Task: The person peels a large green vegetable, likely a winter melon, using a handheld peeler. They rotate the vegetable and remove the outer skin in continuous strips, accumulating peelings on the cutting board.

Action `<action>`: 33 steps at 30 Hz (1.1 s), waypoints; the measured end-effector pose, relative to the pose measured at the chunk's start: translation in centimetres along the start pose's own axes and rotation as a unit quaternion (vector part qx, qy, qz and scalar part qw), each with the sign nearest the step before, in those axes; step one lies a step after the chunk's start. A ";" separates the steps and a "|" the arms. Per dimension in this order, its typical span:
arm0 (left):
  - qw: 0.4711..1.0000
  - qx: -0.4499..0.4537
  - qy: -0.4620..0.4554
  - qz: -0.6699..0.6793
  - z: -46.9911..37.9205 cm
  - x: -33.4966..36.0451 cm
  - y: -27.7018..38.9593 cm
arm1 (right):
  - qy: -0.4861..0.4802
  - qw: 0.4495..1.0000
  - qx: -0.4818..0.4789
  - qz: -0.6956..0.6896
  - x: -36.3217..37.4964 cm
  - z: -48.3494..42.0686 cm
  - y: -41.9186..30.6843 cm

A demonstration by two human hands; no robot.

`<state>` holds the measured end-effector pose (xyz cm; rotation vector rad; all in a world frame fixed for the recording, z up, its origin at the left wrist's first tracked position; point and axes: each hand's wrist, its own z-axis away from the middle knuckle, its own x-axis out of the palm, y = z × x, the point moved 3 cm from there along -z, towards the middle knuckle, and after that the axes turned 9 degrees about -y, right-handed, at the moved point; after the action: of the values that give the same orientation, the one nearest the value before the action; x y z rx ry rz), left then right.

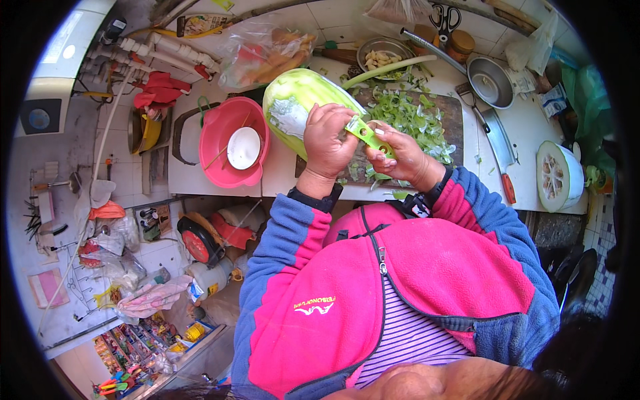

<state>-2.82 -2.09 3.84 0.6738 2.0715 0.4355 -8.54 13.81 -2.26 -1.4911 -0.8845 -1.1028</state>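
Both my hands are on a bright green plastic peeler (370,136) with round holes in its handle. My right hand (402,152) grips the handle. At the upper end, the fingers of my left hand (327,142) pinch close to the head, which they partly hide. Just behind my left hand lies a large pale green gourd (295,102), mostly peeled, with a whitish patch on its side. Green peelings (410,117) are heaped on a dark wooden cutting board (454,112) beyond my right hand.
A pink basin (210,155) holding a white bowl (244,148) stands left. To the right lie a cleaver (497,137) with a red handle, a metal pan (490,82) and a cut winter melon (557,175). A bowl of garlic cloves (382,60) sits behind, near a green stalk (390,70).
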 end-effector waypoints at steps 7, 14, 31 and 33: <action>1.000 -0.004 -0.014 -0.001 -0.5 0.0 0.0 | -0.001 1.000 -0.017 -0.015 -0.6 -0.1 0.4; 0.996 0.016 -0.053 -0.074 -0.4 0.2 0.3 | 0.006 0.992 -0.088 0.089 1.1 0.0 -1.0; 0.999 0.004 0.013 0.037 -0.4 -0.5 0.5 | 0.164 0.933 -0.110 0.301 0.6 0.7 -0.5; 1.000 0.012 0.015 0.022 -0.4 -0.3 0.3 | 0.167 0.915 -0.101 0.354 0.6 0.6 0.0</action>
<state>-2.94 -2.03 4.42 0.7323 2.0954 0.4497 -8.26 14.42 -1.67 -1.5407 0.0360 -0.8646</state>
